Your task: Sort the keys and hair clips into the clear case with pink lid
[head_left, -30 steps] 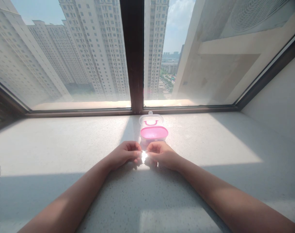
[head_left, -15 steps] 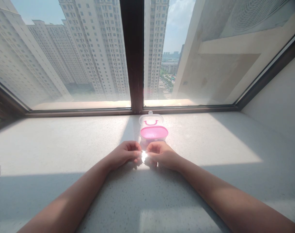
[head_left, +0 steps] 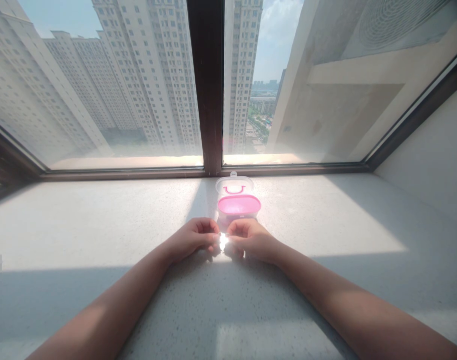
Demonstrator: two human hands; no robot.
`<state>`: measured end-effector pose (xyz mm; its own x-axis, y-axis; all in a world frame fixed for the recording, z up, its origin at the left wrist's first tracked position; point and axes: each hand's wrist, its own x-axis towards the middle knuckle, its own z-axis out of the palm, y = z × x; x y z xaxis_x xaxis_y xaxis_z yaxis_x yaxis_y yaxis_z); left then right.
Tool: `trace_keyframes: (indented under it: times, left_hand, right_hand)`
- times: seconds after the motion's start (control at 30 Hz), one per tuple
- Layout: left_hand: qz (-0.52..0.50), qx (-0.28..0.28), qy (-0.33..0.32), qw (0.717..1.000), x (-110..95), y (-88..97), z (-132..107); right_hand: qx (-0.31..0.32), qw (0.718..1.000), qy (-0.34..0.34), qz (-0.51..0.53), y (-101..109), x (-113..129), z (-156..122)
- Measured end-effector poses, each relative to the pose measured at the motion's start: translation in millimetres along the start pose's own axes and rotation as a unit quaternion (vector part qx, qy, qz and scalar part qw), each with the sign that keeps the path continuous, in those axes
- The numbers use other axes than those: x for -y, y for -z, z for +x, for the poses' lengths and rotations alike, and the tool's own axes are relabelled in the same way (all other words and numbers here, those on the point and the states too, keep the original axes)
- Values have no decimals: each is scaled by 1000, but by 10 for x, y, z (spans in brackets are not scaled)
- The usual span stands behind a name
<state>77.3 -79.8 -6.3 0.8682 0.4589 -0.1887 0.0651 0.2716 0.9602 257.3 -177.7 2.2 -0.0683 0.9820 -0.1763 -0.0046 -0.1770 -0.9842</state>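
My left hand (head_left: 198, 239) and my right hand (head_left: 251, 240) meet low over the sill, just in front of a small box. Thumb and fingers are pinched together on each hand. Between the fingertips lies a bright white glare, so whatever they hold is washed out or too small to name. The box (head_left: 239, 216) has a pink rim and inside, with pale see-through walls. Its clear lid (head_left: 220, 186), with a pink handle (head_left: 235, 192) and a clasp tab, stands open behind it toward the window.
A speckled pale stone sill (head_left: 100, 220) spreads under my arms, with bands of sun and shadow. Behind the box rises a dark window frame (head_left: 209, 90) with glass on both sides and tall buildings outside. A white wall (head_left: 434, 145) borders the right.
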Motion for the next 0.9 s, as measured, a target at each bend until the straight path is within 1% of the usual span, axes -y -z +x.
trace_keyframes:
  times: [0.4, 0.9]
  left_hand:
    - [-8, 7, 3, 1000, -38, -33, -21]
    - [12, 14, -9, 1000, -12, -6, -12]
  right_hand:
    - [-1, 1000, -5, 13, -1, -15, 10]
    - [1, 1000, -3, 9, -9, -18, 12]
